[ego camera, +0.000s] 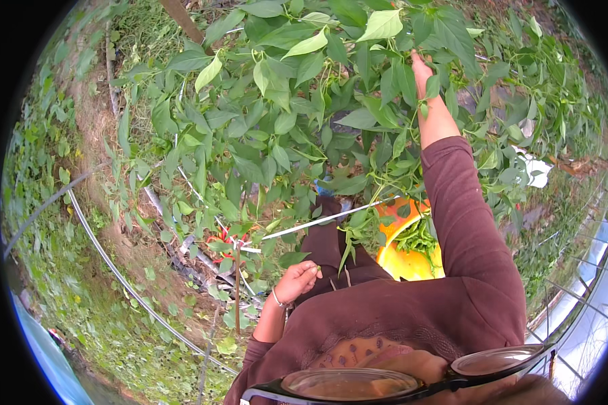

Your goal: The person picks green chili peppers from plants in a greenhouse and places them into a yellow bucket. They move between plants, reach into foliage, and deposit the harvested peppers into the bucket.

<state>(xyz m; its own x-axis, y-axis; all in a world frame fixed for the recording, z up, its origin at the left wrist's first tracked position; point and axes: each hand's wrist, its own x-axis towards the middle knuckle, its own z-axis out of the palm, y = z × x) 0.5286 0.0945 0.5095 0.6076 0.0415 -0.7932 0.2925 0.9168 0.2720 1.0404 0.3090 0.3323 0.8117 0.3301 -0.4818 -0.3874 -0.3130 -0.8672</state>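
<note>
My left hand, with a bracelet at the wrist, is curled in front of my waist. A small green thing shows at its fingertips, too small to name surely. My right arm is stretched up into a leafy chilli plant. Leaves cover most of the fingers of my right hand, so I cannot see what they touch. Below that arm is an orange and yellow container with many green chillies inside. My sleeve hides its right side.
A white cord crosses in front of my legs, near a thin wooden stake. Bright red, slender things lie beside the stake. A curved pale pipe runs through weeds at left. Wire fencing stands at right.
</note>
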